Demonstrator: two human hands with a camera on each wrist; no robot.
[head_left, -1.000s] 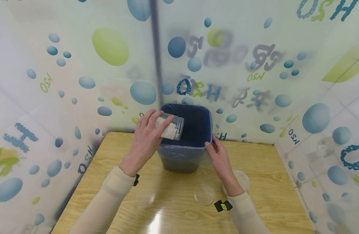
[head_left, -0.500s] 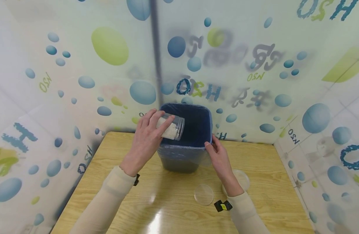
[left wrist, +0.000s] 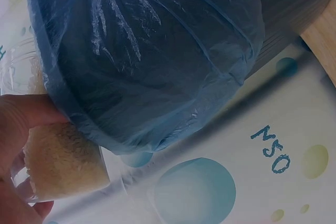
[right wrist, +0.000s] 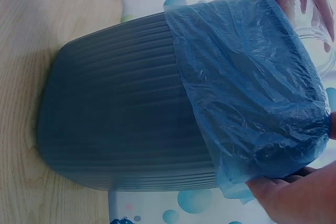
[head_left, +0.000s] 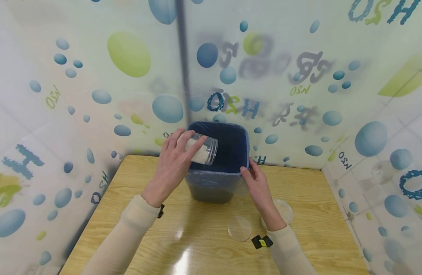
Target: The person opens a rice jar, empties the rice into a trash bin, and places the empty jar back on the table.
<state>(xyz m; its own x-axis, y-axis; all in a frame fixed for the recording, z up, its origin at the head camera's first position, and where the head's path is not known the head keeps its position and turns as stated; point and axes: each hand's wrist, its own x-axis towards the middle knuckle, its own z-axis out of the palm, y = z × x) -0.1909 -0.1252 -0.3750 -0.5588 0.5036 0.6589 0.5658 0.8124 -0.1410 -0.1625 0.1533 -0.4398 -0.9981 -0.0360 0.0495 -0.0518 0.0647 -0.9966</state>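
My left hand [head_left: 169,164] grips a clear screw-neck jar [head_left: 212,151] from above and tilts it, mouth to the right, over the bin. White rice [head_left: 198,154] lies inside; in the left wrist view the rice [left wrist: 65,158] shows as separate grains. Beneath the jar stands a dark ribbed trash bin [head_left: 211,194] with a blue bag [right wrist: 247,87] folded over its rim. My right hand [head_left: 258,187] holds the bin's right front corner, thumb on the near side and fingers behind the rim. The bin's bottom is too dark to make out.
A clear round lid [head_left: 239,229] lies on the wooden table [head_left: 183,236] in front of the bin. Another clear round piece [head_left: 284,212] is partly hidden by the right wrist. Printed curtains [head_left: 128,95] enclose the table behind and at both sides.
The jar and left hand have shifted very slightly to the right over the bin. My right hand keeps its place on the rim.
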